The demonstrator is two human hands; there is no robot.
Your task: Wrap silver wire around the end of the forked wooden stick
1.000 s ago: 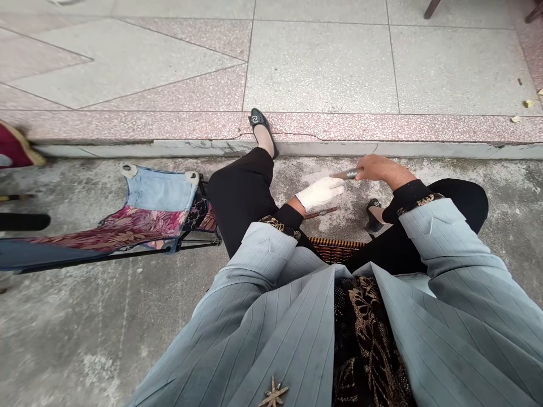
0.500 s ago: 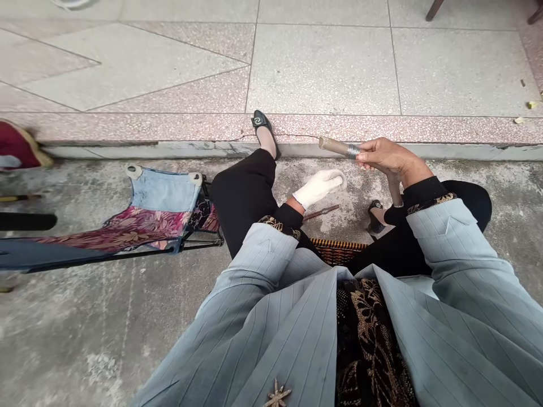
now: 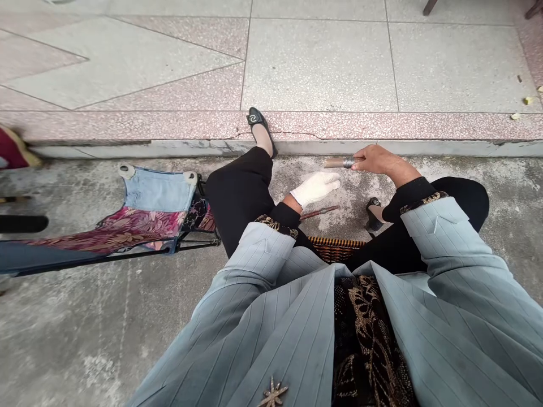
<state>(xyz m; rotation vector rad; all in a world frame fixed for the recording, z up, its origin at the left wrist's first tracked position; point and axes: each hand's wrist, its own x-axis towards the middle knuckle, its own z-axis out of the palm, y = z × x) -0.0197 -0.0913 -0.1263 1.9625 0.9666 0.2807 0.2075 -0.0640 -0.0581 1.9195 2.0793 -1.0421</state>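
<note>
My right hand (image 3: 375, 159) is closed around a brown wooden stick (image 3: 334, 163) with silvery wire wound about it. The stick's end points left, and the rest is hidden by my fingers. Just below and left of it, my left hand (image 3: 317, 188) wears a white knitted glove with its fingers curled together. What those fingers hold, if anything, is hidden now. A thin reddish-brown rod (image 3: 324, 211), with a greyish band near its middle, shows below my left hand.
A woven brown seat or basket edge (image 3: 337, 249) shows between my legs. To the left stands a folding chair (image 3: 156, 192) with denim and floral cloth. Ahead, a raised step (image 3: 190, 148) borders the tiled floor. A red shoe (image 3: 12, 148) is at far left.
My right hand has turned and shifted slightly left and down, so the stick's end lies lower and shows shorter. A pale ring at my left fingertips is no longer visible.
</note>
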